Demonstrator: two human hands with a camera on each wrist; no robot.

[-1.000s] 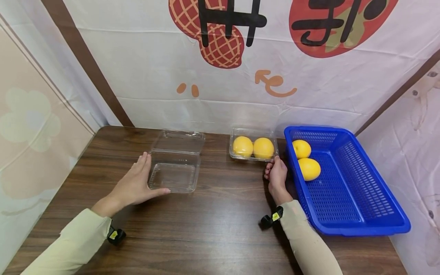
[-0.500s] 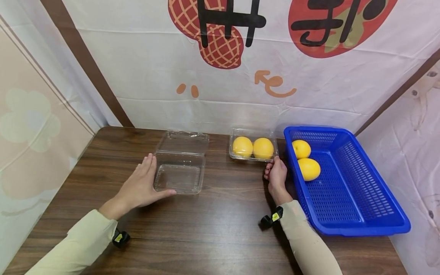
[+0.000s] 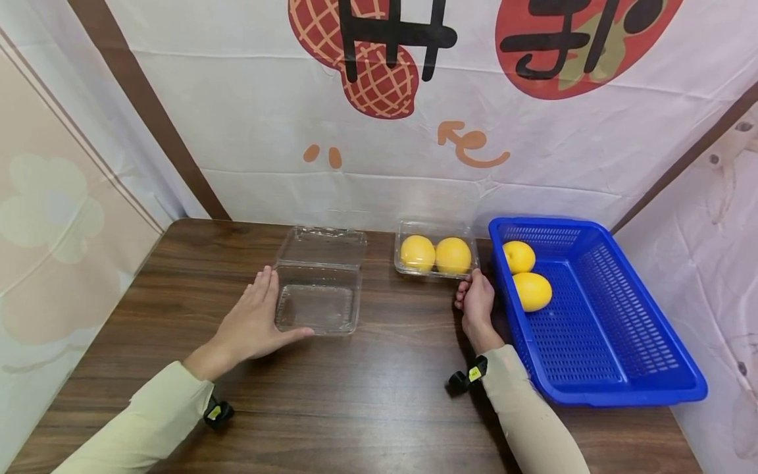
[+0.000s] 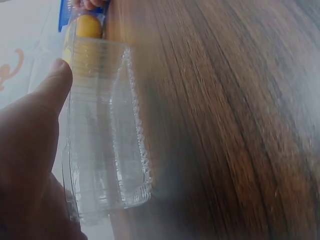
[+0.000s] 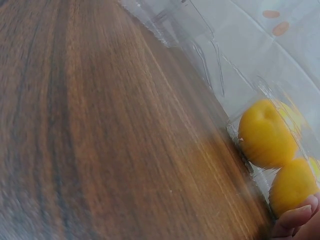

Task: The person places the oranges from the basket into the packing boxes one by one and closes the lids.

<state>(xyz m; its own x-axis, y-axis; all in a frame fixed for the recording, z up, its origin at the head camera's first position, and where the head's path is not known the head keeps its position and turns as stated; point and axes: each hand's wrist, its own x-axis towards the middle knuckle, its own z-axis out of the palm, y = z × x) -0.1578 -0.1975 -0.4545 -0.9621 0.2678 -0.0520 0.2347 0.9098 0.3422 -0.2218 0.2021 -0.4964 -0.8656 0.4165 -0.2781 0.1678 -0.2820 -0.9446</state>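
Note:
An open, clear plastic clamshell box [image 3: 318, 308] stands on the table with its lid [image 3: 322, 247] folded back. My left hand [image 3: 249, 322] rests along its left side, fingers straight, with the thumb spread at the front edge. In the left wrist view the thumb [image 4: 56, 82] lies against the clear wall. A second clear box [image 3: 436, 271], its lid down, contains two round yellow fruits [image 3: 418, 253]. My right hand [image 3: 477, 304] rests at that box's front right corner with loosely curled fingers. In the right wrist view, fingertips [image 5: 295, 218] show beside the fruit.
A blue perforated plastic basket [image 3: 598, 394] stands on the right, close to my right forearm. Two yellow fruits [image 3: 532, 291] lie along its left wall. A printed white cloth [image 3: 254, 112] hangs behind the wooden table [image 3: 367, 408].
My left hand and the open clamshell box have slid to the right, nearer the lidded box. The right hand, the lidded box and the basket have stayed put.

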